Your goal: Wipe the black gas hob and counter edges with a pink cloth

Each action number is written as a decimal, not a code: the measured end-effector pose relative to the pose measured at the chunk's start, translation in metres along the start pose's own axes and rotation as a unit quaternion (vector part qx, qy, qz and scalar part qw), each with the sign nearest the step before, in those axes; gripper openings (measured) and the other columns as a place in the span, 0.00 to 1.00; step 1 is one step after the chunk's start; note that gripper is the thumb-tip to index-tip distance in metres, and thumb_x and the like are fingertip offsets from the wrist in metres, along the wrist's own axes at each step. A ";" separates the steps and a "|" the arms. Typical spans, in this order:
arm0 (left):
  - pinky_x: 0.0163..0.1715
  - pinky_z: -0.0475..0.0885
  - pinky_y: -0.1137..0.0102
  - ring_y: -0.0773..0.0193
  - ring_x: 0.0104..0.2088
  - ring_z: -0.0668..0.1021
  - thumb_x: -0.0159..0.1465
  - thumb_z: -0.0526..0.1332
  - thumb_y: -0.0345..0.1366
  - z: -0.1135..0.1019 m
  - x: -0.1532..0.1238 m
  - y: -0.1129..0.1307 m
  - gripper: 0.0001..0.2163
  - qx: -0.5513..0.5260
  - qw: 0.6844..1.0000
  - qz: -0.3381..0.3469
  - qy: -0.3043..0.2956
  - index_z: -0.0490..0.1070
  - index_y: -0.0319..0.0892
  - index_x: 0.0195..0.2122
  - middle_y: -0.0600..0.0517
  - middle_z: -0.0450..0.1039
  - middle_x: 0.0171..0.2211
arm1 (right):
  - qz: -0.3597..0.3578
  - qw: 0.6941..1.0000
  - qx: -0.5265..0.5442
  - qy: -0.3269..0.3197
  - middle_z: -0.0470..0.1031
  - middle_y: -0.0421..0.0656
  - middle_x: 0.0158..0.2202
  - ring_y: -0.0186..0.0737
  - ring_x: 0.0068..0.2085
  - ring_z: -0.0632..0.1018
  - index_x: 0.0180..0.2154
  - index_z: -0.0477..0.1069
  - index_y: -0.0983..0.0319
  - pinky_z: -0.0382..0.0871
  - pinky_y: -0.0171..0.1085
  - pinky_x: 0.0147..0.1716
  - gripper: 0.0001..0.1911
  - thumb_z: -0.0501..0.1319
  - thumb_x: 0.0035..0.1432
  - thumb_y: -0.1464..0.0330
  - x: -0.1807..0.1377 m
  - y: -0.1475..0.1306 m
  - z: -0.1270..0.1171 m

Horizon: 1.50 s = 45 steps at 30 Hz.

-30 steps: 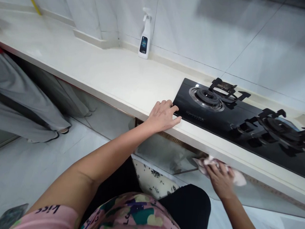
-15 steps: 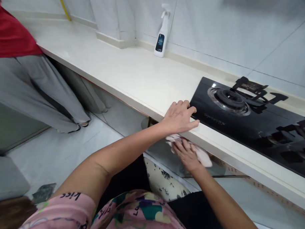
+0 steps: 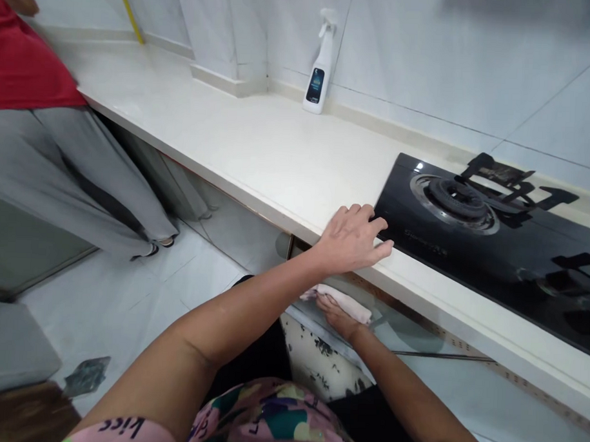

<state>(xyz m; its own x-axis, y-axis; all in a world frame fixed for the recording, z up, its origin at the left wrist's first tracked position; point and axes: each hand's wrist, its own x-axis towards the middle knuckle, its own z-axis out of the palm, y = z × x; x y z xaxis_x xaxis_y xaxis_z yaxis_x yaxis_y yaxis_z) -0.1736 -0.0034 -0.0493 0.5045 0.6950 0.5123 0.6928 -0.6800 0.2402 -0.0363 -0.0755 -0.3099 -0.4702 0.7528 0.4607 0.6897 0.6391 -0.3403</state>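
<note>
My left hand (image 3: 353, 241) rests palm down on the front edge of the white countertop (image 3: 259, 139). Its fingers are spread and reach the near left corner of the black gas stove (image 3: 401, 215). Lower down, beneath the counter edge, my right hand (image 3: 339, 318) has a pale pinkish cloth (image 3: 347, 303) pressed flat against the glossy cabinet front (image 3: 417, 331). Part of the cloth is hidden under the fingers, and my left forearm passes close to its left end.
A white spray bottle (image 3: 318, 67) stands against the wall. A black pan support (image 3: 500, 176) sits tilted behind the burner (image 3: 455, 199). At the left, a person in a red top (image 3: 29, 63) and grey trousers stands by the counter. Below me is a patterned stool (image 3: 314, 357).
My right hand has moved down and left with the cloth, lower on the cabinet front. My left hand stays on the counter edge. The view has shifted slightly.
</note>
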 end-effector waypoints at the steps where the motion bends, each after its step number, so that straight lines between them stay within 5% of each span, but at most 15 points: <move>1: 0.52 0.67 0.57 0.50 0.51 0.75 0.72 0.56 0.45 0.000 -0.001 0.000 0.17 0.001 1.000 0.003 0.007 0.78 0.41 0.52 0.43 0.75 0.50 | -0.020 1.000 -0.001 -0.020 0.79 0.42 0.47 0.41 0.48 0.79 0.48 0.78 0.58 0.76 0.42 0.48 0.13 0.55 0.70 0.67 -0.015 0.007 -0.011; 4: 0.52 0.67 0.58 0.51 0.51 0.75 0.71 0.56 0.44 0.002 -0.003 -0.002 0.16 0.001 1.000 0.012 0.023 0.78 0.42 0.52 0.44 0.75 0.50 | -0.051 0.997 -0.021 -0.059 0.81 0.42 0.44 0.39 0.48 0.80 0.45 0.80 0.57 0.76 0.40 0.46 0.21 0.49 0.64 0.75 -0.063 0.029 -0.061; 8: 0.51 0.66 0.57 0.49 0.51 0.75 0.71 0.57 0.44 0.003 -0.001 -0.004 0.16 0.001 1.000 0.011 0.024 0.78 0.43 0.52 0.44 0.76 0.50 | -0.007 0.989 -0.123 -0.077 0.82 0.43 0.50 0.42 0.51 0.80 0.49 0.80 0.51 0.74 0.43 0.46 0.25 0.50 0.63 0.76 -0.130 0.051 -0.151; 13: 0.51 0.67 0.57 0.50 0.50 0.76 0.71 0.57 0.45 0.004 0.001 -0.006 0.16 -0.003 0.999 0.008 0.033 0.78 0.42 0.51 0.44 0.76 0.49 | 0.108 0.953 -0.284 -0.012 0.80 0.49 0.52 0.52 0.52 0.76 0.51 0.79 0.52 0.68 0.55 0.51 0.19 0.55 0.66 0.71 -0.162 0.031 -0.219; 22: 0.55 0.68 0.55 0.49 0.52 0.77 0.70 0.61 0.44 -0.002 -0.001 -0.006 0.14 -0.046 0.998 -0.021 0.032 0.79 0.43 0.49 0.44 0.77 0.50 | 0.179 0.952 -0.009 0.249 0.73 0.50 0.55 0.50 0.55 0.77 0.51 0.74 0.55 0.73 0.48 0.51 0.14 0.60 0.65 0.64 -0.054 -0.084 -0.233; 27: 0.55 0.70 0.54 0.49 0.51 0.78 0.71 0.60 0.40 -0.002 -0.001 -0.010 0.10 -0.123 0.990 -0.037 0.054 0.79 0.44 0.46 0.46 0.79 0.46 | 0.160 0.904 0.013 0.397 0.73 0.50 0.58 0.49 0.57 0.76 0.57 0.70 0.58 0.70 0.49 0.57 0.20 0.62 0.64 0.61 0.032 -0.091 -0.276; 30: 0.54 0.72 0.58 0.54 0.50 0.79 0.70 0.58 0.34 0.000 0.002 -0.017 0.09 -0.152 0.983 -0.054 0.087 0.77 0.46 0.47 0.48 0.79 0.46 | 0.133 0.937 -0.031 0.321 0.70 0.52 0.61 0.52 0.62 0.72 0.57 0.71 0.58 0.67 0.53 0.61 0.23 0.58 0.64 0.58 0.071 -0.061 -0.277; 34: 0.56 0.73 0.59 0.56 0.56 0.77 0.73 0.45 0.29 -0.007 0.005 -0.020 0.17 -0.183 0.957 -0.122 0.190 0.71 0.41 0.55 0.41 0.73 0.54 | 0.235 0.959 -0.090 0.129 0.68 0.52 0.66 0.55 0.67 0.68 0.62 0.69 0.57 0.62 0.61 0.64 0.29 0.46 0.68 0.53 0.093 -0.019 -0.242; 36: 0.61 0.70 0.56 0.54 0.62 0.72 0.74 0.46 0.33 -0.014 0.002 -0.008 0.16 -0.198 0.943 -0.126 0.238 0.68 0.42 0.58 0.39 0.69 0.58 | 0.275 0.950 -0.111 0.101 0.64 0.50 0.70 0.57 0.70 0.62 0.66 0.66 0.56 0.56 0.65 0.66 0.32 0.42 0.69 0.53 0.094 -0.010 -0.227; 38: 0.65 0.66 0.54 0.52 0.66 0.68 0.73 0.53 0.37 -0.021 -0.002 0.014 0.15 -0.215 0.942 -0.056 0.251 0.68 0.44 0.59 0.40 0.65 0.63 | 0.278 0.948 -0.111 0.104 0.62 0.48 0.71 0.58 0.73 0.58 0.67 0.65 0.56 0.50 0.66 0.68 0.33 0.42 0.70 0.51 0.093 -0.006 -0.222; 40: 0.68 0.62 0.50 0.48 0.71 0.62 0.69 0.59 0.39 -0.024 -0.003 0.040 0.19 -0.202 0.958 0.044 0.201 0.68 0.47 0.61 0.40 0.60 0.69 | 0.256 0.959 -0.052 0.110 0.63 0.49 0.71 0.57 0.72 0.60 0.67 0.64 0.56 0.52 0.62 0.69 0.34 0.44 0.69 0.49 0.088 -0.003 -0.231; 42: 0.68 0.57 0.43 0.42 0.74 0.54 0.65 0.64 0.42 -0.021 0.002 0.064 0.26 -0.150 0.979 0.104 0.089 0.67 0.49 0.64 0.40 0.52 0.74 | 0.258 0.952 0.026 0.163 0.66 0.52 0.69 0.54 0.68 0.67 0.68 0.63 0.59 0.61 0.55 0.66 0.36 0.44 0.69 0.46 0.078 0.004 -0.247; 45: 0.65 0.52 0.32 0.32 0.75 0.47 0.62 0.66 0.51 -0.005 0.019 0.087 0.31 -0.068 0.989 0.090 -0.093 0.66 0.49 0.66 0.39 0.47 0.76 | 0.338 0.891 0.044 0.300 0.74 0.54 0.62 0.54 0.60 0.74 0.64 0.66 0.62 0.66 0.52 0.61 0.37 0.46 0.67 0.45 0.055 0.021 -0.268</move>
<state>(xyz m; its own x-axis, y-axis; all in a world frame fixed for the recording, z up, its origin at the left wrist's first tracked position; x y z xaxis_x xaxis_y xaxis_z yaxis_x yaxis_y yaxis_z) -0.1067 -0.0504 -0.0143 0.7081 0.5821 0.3997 0.5135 -0.8130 0.2744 0.0996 -0.0631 -0.0714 0.4332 0.7669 0.4735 0.6461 0.1020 -0.7564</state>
